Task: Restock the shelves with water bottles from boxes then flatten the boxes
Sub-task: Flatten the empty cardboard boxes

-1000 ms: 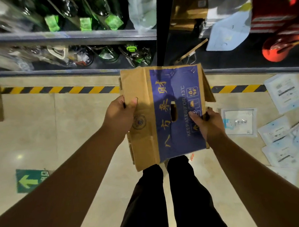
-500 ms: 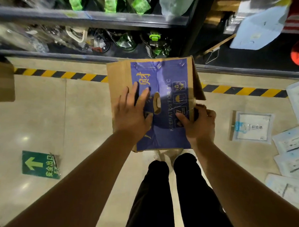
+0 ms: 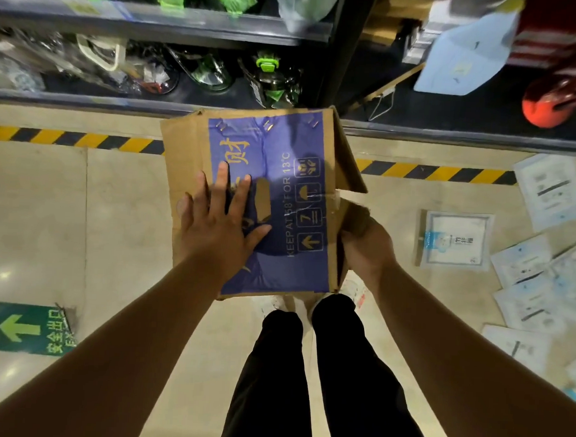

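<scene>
Where striped tape [image 3: 85,140] edges shelf [image 3: 156,17], box [image 3: 291,185] over tile floor [image 3: 122,211].

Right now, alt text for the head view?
A person presses the left hand flat on a blue-printed cardboard box while the right hand grips its right edge. Behind it, shelves hold bottles.

Box [image 3: 264,197]: "KEEP AT 58°F OR 13°C"; floor sign [image 3: 31,329]: "安全出口" w/ arrow.

box [image 3: 264,197]: brown, blue panel, gold print
tape [image 3: 430,171]: yellow-black stripes
sign [image 3: 31,329]: green, pale arrow
trousers [image 3: 306,384]: black
floor [image 3: 114,227]: beige
</scene>
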